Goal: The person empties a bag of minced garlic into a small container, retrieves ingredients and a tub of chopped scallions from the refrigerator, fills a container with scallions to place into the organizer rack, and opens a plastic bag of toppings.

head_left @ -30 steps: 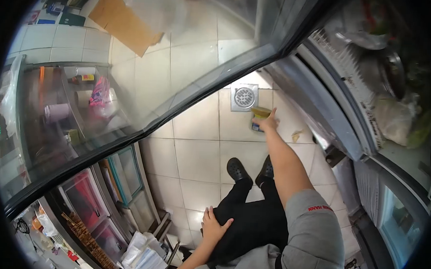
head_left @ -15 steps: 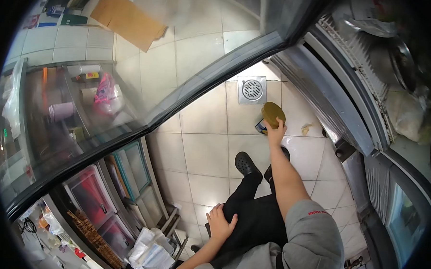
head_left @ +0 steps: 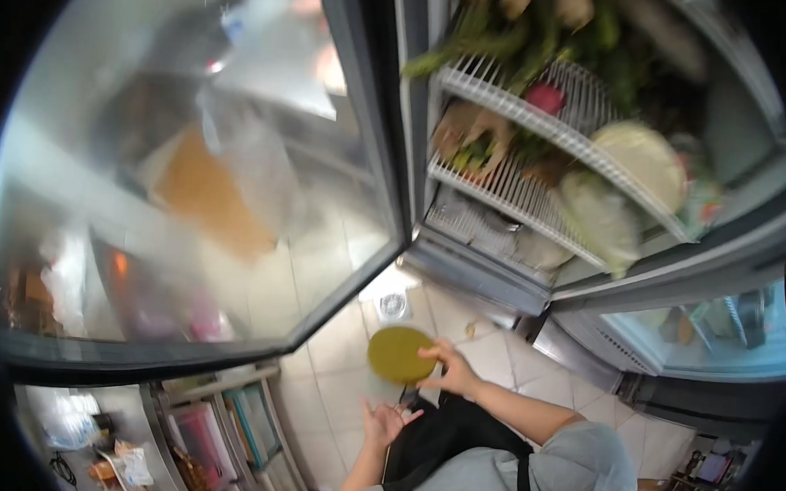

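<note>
A round tub-like can with a flat olive-gold lid (head_left: 401,355) is raised in front of my body, its lid facing up toward me. My right hand (head_left: 451,371) grips the can at its right edge, thumb and fingers on the rim. The can's side is hidden under the lid. My left hand (head_left: 389,423) is held just below and left of the can, palm up and fingers spread, with nothing in it. Up at the right, an opened refrigerator shows wire shelves (head_left: 539,125) carrying green vegetables (head_left: 489,43), a pale cabbage (head_left: 606,220) and a red round item (head_left: 545,98).
A glass refrigerator door (head_left: 324,321) stands swung open on the left. Beyond the glass, brown cardboard (head_left: 211,194) looks blurred. Drawers (head_left: 200,435) and a cluttered counter (head_left: 96,417) are at lower left. A metal drain (head_left: 394,307) is set in the tiled floor.
My right hand has lifted the can from near the floor toward my body. My left hand has left my thigh and opened beside it. The view has tilted up to the refrigerator shelves.
</note>
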Tool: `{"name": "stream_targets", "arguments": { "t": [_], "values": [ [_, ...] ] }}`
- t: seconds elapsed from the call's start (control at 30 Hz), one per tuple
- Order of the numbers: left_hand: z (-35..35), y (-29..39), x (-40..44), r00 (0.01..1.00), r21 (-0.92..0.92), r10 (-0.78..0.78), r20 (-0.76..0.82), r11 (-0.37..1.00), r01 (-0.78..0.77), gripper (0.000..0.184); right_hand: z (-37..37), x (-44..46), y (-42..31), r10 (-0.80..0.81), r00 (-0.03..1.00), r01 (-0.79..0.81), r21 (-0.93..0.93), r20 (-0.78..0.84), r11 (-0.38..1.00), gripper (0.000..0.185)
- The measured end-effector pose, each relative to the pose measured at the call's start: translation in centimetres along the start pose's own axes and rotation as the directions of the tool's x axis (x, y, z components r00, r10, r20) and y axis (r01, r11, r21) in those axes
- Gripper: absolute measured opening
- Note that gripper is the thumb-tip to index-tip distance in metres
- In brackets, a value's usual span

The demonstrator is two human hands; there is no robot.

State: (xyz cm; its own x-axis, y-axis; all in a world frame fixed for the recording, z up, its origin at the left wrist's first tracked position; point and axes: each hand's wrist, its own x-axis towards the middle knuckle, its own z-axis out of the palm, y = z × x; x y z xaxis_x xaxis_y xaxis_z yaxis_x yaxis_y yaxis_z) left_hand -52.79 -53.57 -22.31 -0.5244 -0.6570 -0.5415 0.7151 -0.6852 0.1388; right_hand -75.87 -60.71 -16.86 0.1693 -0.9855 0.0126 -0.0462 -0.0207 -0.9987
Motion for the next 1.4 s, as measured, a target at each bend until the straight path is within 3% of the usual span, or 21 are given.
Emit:
{"name": "stream_targets", "arguments": {
  "t": [0.03, 0.1, 0.2, 0.23, 0.27, 0.33, 0.4, 0.43, 0.5, 0.57, 0.7, 0.73, 0.77, 0.83, 0.87, 0.9, 0.93, 1.0, 1.03, 1.27, 1.4],
  "values": [
    [5.1, 1.8, -0.5, 0.993, -0.011, 0.042, 0.109, 0.999, -0.041, 0.084, -0.5, 0.0, -5.0, 0.004, 0.996, 0.000, -0.043, 0.091, 0.999, 0.065],
    [12.9, 3.8, -2.5, 0.947, -0.061, 0.115, 0.302, 0.993, -0.101, 0.085, -1.4, 0.8, -12.8, -0.217, 0.934, 0.276, -0.187, 0.285, 0.943, 0.065],
    [15.8, 6.0, -3.7, 0.919, 0.017, -0.027, 0.394, 1.000, 0.022, 0.089, -3.4, 2.1, -24.3, -0.214, 0.834, 0.356, -0.199, 0.509, 0.913, 0.064],
    [18.7, 6.4, -4.7, 0.837, -0.128, -0.054, 0.545, 0.981, 0.147, 0.086, -4.6, 2.3, -27.2, -0.211, 0.833, 0.400, -0.294, 0.512, 0.868, 0.061],
    [20.6, 6.9, -5.6, 0.833, -0.277, -0.074, 0.549, 0.924, 0.265, 0.086, -6.4, 2.9, -30.2, -0.372, 0.791, 0.592, -0.456, 0.486, 0.664, 0.055],
    [22.5, 7.6, -6.0, 0.787, -0.242, -0.057, 0.614, 0.935, 0.257, 0.083, -9.9, 2.6, -37.8, -0.477, 0.838, 0.508, -0.696, 0.264, 0.508, 0.050],
    [24.6, 8.5, -6.6, 0.741, -0.196, -0.029, 0.671, 0.957, 0.215, 0.082, -13.4, 2.5, -44.9, -0.713, 0.698, 0.447, -0.814, 0.059, 0.370, 0.040],
    [25.6, 8.6, -6.9, 0.717, -0.181, -0.014, 0.696, 0.964, 0.194, 0.081, -14.5, 2.9, -47.9, -0.799, 0.595, 0.423, -0.810, -0.089, 0.405, 0.037],
    [27.3, 9.1, -7.5, 0.694, -0.161, -0.031, 0.719, 0.964, 0.211, 0.077, -17.4, 5.0, -53.4, -0.888, 0.440, 0.310, -0.906, -0.132, 0.288, 0.029],
    [28.4, 9.4, -7.7, 0.717, -0.148, -0.001, 0.697, 0.978, 0.145, 0.081, -20.0, 8.4, -58.7, -0.953, 0.303, 0.330, -0.940, 0.015, 0.091, 0.024],
    [28.3, 10.8, -6.7, 0.791, 0.136, 0.264, 0.551, 0.908, -0.397, 0.073, -22.9, 10.5, -65.1, -0.963, 0.227, 0.089, -0.988, 0.142, -0.125, 0.021],
    [28.2, 10.8, -6.8, 0.816, 0.234, 0.376, 0.440, 0.829, -0.508, 0.070, -23.2, 9.7, -65.8, -0.968, 0.214, -0.003, -0.991, 0.131, -0.135, 0.021],
    [28.2, 11.0, -6.9, 0.808, 0.343, 0.488, 0.330, 0.735, -0.585, 0.067, -23.0, 8.1, -65.3, -0.955, 0.293, -0.009, -0.998, -0.055, 0.054, 0.022],
    [29.2, 11.0, -7.9, 0.779, 0.055, 0.413, 0.472, 0.868, -0.494, 0.064, -22.8, 4.7, -63.2, -0.817, 0.499, -0.108, -0.956, -0.290, 0.274, 0.022],
    [29.3, 11.0, -8.1, 0.742, -0.097, 0.402, 0.537, 0.903, -0.419, 0.063, -25.4, 4.4, -61.1, -0.825, 0.482, -0.179, -0.955, -0.294, 0.236, 0.023],
    [27.3, 11.8, -6.6, 0.739, -0.087, 0.480, 0.472, 0.860, -0.503, 0.064, -28.6, 4.7, -58.6, -0.837, 0.464, -0.246, -0.949, -0.292, 0.195, 0.024],
    [27.1, 12.2, -6.0, 0.730, -0.064, 0.553, 0.402, 0.812, -0.581, 0.066, -29.9, 5.0, -56.7, -0.845, 0.420, -0.385, -0.908, -0.332, 0.166, 0.026],
    [27.6, 12.3, -6.7, 0.629, 0.130, 0.585, 0.511, 0.671, -0.730, 0.068, -33.3, 6.0, -53.8, -0.808, 0.386, -0.575, -0.801, -0.444, 0.165, 0.032],
    [27.7, 12.5, -6.2, 0.627, -0.192, 0.537, 0.565, 0.824, -0.533, 0.074, -34.0, 6.3, -53.3, -0.853, 0.358, -0.516, -0.842, -0.380, 0.158, 0.031],
    [31.8, 13.8, -5.3, 0.532, -0.310, 0.470, 0.705, 0.878, -0.364, 0.080, -32.2, 4.5, -55.6, -0.909, 0.319, -0.120, -0.963, -0.269, 0.242, 0.025],
    [33.3, 14.0, -4.5, 0.454, -0.252, 0.431, 0.780, 0.880, -0.402, 0.081, -28.7, 4.2, -59.4, -0.876, 0.440, 0.505, -0.751, -0.200, 0.425, 0.017]
  ]
}}
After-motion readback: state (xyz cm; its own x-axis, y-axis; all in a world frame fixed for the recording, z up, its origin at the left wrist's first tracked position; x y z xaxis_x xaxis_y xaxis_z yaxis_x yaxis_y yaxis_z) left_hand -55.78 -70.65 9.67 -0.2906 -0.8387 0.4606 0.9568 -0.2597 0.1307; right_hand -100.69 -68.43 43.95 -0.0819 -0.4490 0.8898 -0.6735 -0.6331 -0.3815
